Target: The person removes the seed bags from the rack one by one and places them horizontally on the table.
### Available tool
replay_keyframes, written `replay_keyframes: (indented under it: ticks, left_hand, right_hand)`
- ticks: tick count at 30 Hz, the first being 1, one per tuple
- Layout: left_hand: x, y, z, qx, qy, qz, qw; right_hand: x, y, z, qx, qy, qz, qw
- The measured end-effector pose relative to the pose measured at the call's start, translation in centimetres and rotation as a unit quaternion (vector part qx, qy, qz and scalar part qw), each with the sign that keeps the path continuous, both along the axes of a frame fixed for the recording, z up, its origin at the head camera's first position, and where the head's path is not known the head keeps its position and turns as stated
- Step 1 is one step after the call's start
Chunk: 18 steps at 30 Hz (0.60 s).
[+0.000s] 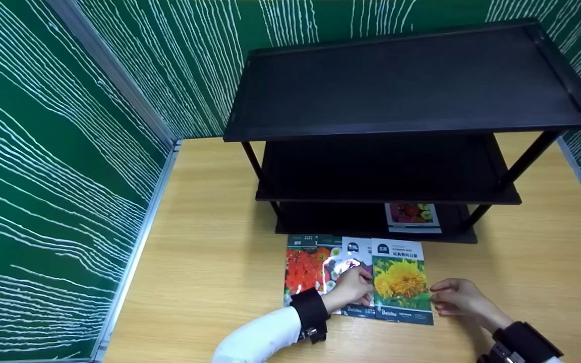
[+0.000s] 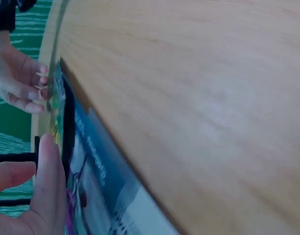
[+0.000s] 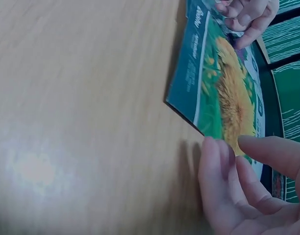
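Several flower seed packets lie in an overlapping row on the wooden table. At the right end is a yellow-flower seed packet (image 1: 402,285), with a purple-and-white one (image 1: 358,310) beside it and a red-flower one (image 1: 299,269) at the far left. My left hand (image 1: 355,286) is over the purple-and-white packet, fingertips near the yellow packet's left edge; a gap shows between thumb and index finger. Close to the yellow packet's right edge is my right hand (image 1: 459,300), its fingers loosely bent. Whether those fingertips touch the edge is hard to tell.
Behind the packets stands a black three-tier shelf (image 1: 401,85). Another flower packet (image 1: 412,219) lies on its bottom tier, partly hidden by the tier above. Green walls (image 1: 43,176) with white wavy lines enclose the wooden table (image 1: 205,242).
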State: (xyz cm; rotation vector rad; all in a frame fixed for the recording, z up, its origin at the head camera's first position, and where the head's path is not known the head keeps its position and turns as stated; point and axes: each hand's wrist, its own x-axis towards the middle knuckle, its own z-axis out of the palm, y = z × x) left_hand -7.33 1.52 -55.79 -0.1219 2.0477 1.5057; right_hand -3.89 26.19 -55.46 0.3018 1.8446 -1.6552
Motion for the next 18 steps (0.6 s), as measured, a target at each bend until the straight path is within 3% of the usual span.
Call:
replay_keyframes:
  ticks: [6,18]
  left_hand:
    - [-1.2,0.1,0.4,-0.003,0.03,-0.011,0.9995]
    - [-3.5,0.9,2.2,0.0,0.052,-0.021,0.9984]
  right_hand:
    - [-0.9,0.0,0.8,0.031,0.009,-0.002,0.9995]
    - [-2.9,0.4,2.6,0.017,0.066,0.019,0.9975]
